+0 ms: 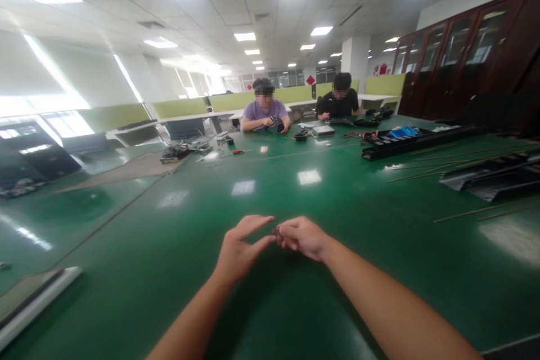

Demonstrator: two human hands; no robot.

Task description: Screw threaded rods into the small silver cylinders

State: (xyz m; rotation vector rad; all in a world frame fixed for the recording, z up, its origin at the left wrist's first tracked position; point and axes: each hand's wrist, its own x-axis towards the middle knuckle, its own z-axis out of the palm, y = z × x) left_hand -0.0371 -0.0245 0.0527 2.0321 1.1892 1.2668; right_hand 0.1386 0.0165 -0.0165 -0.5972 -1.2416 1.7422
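Over the green tabletop (202, 202), my two hands meet near the middle of the view. My right hand (304, 237) is closed in a pinch on a small dark brownish piece (275, 231), too small and too covered by the fingers to name. Just to its left, my left hand (242, 244) has its thumb and fingers apart in a C shape. The left fingertips come close to the small piece; whether the thumb touches it I cannot tell. Nothing shows in the left hand's grasp.
Across the table sit a person in a purple shirt (270, 112) and another in black (333, 104). An orange-handled screwdriver (238, 152) lies ahead. Black channel rails (405, 143) and thin rods (447, 167) lie right. A white-edged panel (46, 298) is at lower left.
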